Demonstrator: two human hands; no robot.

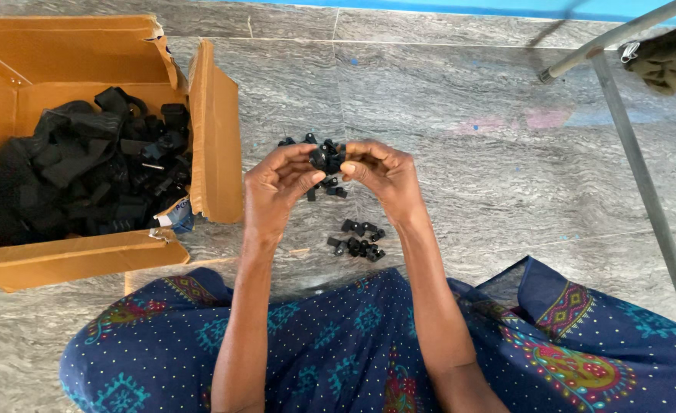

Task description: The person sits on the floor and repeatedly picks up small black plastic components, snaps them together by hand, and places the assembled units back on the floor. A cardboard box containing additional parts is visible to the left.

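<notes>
Fingers of our left hand [280, 180] and right hand [384, 172] pinch one small black part [327, 157] up close above the floor [445, 130], so we see it well.

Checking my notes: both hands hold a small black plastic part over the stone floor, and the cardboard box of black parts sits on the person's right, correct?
Not quite. The head view shows the cardboard box on the person's left; the rest holds: left hand, right hand, black part, floor.

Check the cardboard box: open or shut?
Open. The cardboard box has its flaps folded outward, and the black parts piled inside are visible.
</notes>
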